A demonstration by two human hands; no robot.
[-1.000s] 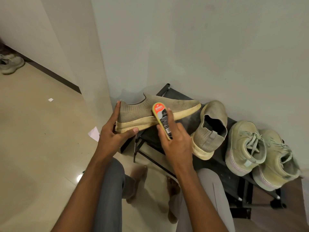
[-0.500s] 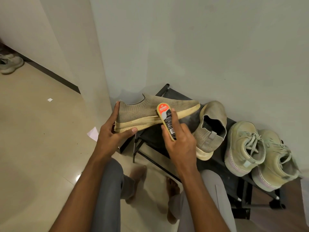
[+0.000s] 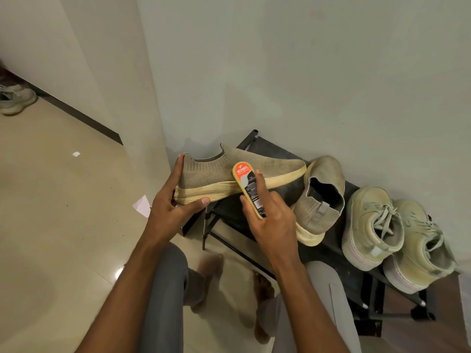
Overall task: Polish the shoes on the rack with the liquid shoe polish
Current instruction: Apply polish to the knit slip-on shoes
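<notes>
The left hand point(image 3: 171, 208) is gripping the heel end of a tan knit slip-on shoe point(image 3: 237, 175), its fingers reaching up behind the heel collar and its thumb pressing against the cream sole from below, so that the shoe is being held on its side, toe pointing right, just above the left end of the black shoe rack point(image 3: 275, 155). The right hand point(image 3: 270, 220) is holding the liquid shoe polish bottle point(image 3: 248, 187), fingers curled along its far side and thumb lying on its near edge; the bottle's orange-labelled end is lying against the shoe's side near the sole line. Whether an applicator tip is touching the shoe cannot be told. The matching slip-on point(image 3: 318, 197) is standing tilted on the rack, and two pale lace-up sneakers point(image 3: 392, 233) are sitting beside it to the right.
</notes>
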